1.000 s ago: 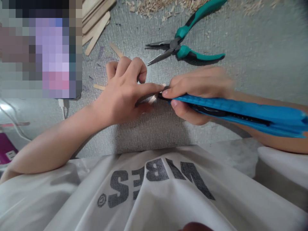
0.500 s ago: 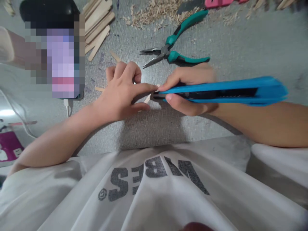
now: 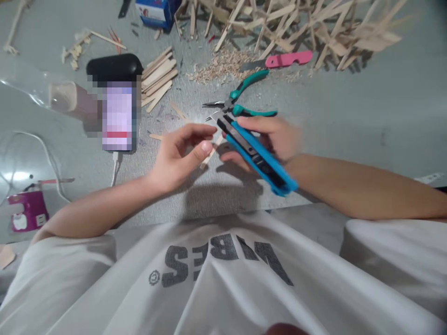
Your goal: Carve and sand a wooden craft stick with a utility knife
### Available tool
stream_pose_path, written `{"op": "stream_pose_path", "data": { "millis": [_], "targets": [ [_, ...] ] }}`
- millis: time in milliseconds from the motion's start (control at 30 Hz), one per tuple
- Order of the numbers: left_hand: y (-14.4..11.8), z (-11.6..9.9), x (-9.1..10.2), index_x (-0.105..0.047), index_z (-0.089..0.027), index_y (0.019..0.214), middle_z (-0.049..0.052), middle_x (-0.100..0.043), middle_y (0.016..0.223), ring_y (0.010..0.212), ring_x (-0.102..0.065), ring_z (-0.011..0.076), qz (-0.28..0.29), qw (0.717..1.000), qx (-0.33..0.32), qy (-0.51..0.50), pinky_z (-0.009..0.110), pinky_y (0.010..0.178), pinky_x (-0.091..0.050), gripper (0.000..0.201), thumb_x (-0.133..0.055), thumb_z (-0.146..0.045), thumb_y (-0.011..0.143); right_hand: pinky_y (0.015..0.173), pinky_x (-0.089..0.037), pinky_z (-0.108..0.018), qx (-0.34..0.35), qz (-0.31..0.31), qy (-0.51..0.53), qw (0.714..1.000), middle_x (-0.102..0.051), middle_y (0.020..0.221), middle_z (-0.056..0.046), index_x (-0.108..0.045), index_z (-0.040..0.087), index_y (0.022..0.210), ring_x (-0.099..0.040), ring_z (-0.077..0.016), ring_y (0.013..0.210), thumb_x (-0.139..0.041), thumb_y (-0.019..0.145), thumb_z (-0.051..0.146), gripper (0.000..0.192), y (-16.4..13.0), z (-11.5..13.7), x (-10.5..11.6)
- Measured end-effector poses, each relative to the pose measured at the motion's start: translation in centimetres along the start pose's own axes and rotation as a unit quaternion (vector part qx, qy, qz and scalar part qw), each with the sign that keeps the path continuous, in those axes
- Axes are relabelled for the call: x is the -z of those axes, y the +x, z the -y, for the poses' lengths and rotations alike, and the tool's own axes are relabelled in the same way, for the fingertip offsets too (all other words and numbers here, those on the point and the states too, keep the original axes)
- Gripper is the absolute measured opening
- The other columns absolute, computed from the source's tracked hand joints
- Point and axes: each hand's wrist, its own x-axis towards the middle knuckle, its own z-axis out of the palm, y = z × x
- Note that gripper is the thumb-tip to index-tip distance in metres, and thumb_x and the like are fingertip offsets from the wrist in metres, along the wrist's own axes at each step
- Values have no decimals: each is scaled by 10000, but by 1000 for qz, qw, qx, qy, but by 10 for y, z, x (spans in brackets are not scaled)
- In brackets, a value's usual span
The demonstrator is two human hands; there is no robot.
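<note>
Grey table [image 3: 349, 116], scene centre: both hands meeting above it, just near of the teal pliers [image 3: 244, 100].

Right hand [image 3: 275, 139]: fingers wrapped tight around blue utility knife [image 3: 258, 156]. Long axis diagonal, butt near-right, black nose far-left, ending just beside the pliers' tips. Blade out or retracted: cannot tell, motion blur.

Left hand [image 3: 178, 158]: thumb and forefinger pressed together on a short wooden stick piece [image 3: 209, 155]. Piece lying diagonal, lower end near-left, upper end far-right, toward the knife nose.

Key relation: stick piece sits left of and slightly near of the knife nose, close, touching or not unclear. Left hand nearer to the piece; knife approaching from the right.

Around: bundle of flat sticks [image 3: 159, 79] far-left, shavings pile [image 3: 220, 65] far-centre.
</note>
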Motion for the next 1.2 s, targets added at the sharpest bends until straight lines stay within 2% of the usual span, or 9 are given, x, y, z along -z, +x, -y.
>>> {"op": "stream_pose_path", "data": {
  "millis": [133, 233, 333, 433, 567, 833, 967, 1100, 1200],
  "targets": [
    [-23, -7, -25, -817, -207, 1064, 24, -747, 830, 750, -717, 160, 33, 977, 119, -172, 337, 749, -630, 581, -947, -767, 981, 1017, -769, -521, 147, -124, -28, 981, -946, 1293, -131, -809, 274, 1493, -929, -374, 1184, -808, 1038, 864, 745, 11, 8, -21],
    [-22, -1, -26, -717, -217, 945, -33, -663, 706, 578, -636, 119, -9, 973, 122, -195, 274, 551, -563, 604, -984, -759, 948, 1085, -730, -498, 224, -84, -69, 968, -898, 1453, -168, -681, 248, 1704, -869, -349, 1368, -660, 1173, 748, 729, 18, 11, -25],
    [-14, 3, -16, -708, -227, 948, -32, -712, 697, 584, -693, 134, -69, 980, 97, -162, 255, 532, -602, 608, -1016, -750, 916, 1169, -696, -577, 246, -19, -111, 963, -820, 1594, -221, -570, 197, 1801, -791, -391, 1490, -555, 1185, 800, 862, 25, 0, -7],
    [-9, 4, -8, -716, -225, 1000, -13, -778, 730, 601, -737, 145, -83, 986, 92, -111, 243, 533, -618, 596, -970, -763, 959, 1288, -593, -707, 124, 38, -173, 976, -743, 1699, -237, -612, 238, 1763, -699, -476, 1581, -590, 1149, 808, 838, 33, -19, 26],
    [-8, 6, -6, -691, -215, 1032, 2, -785, 737, 585, -707, 126, -55, 995, 59, -55, 227, 533, -596, 626, -849, -820, 1037, 1347, -475, -769, -23, 160, -255, 953, -682, 1757, -216, -650, 265, 1721, -616, -526, 1624, -594, 1176, 590, 637, 43, -33, 54],
    [-12, 12, -6, -645, -223, 1112, 24, -835, 792, 571, -689, 116, -10, 996, 76, -42, 217, 500, -551, 579, -762, -790, 1118, 1399, -304, -854, -44, 154, -287, 945, -661, 1710, -246, -605, 237, 1702, -468, -547, 1721, -523, 1191, 419, 548, 42, -31, 39],
    [-12, 13, -6, -606, -231, 1217, 17, -871, 842, 510, -649, 102, -17, 993, 99, -57, 223, 461, -531, 608, -775, -804, 1103, 1326, -396, -853, -55, 148, -267, 951, -744, 1535, -266, -692, 215, 1540, -596, -554, 1554, -591, 1185, 501, 467, 43, -33, 44],
    [-11, 18, -6, -568, -240, 1317, -4, -873, 842, 494, -660, 105, -29, 994, 89, -64, 225, 449, -526, 652, -782, -814, 1093, 1096, -612, -694, -98, 136, -203, 965, -731, 1463, -320, -703, 148, 1470, -716, -484, 1293, -538, 1197, 651, 595, 43, -25, 51],
    [-10, 22, -6, -560, -242, 1335, -7, -875, 840, 525, -704, 113, -29, 995, 71, -67, 214, 457, -525, 661, -781, -817, 1093, 1051, -644, -621, -115, 107, -110, 981, -775, 1353, -224, -722, 274, 1374, -747, -416, 1236, -462, 1231, 632, 465, 37, -8, 54]
  ]
}}
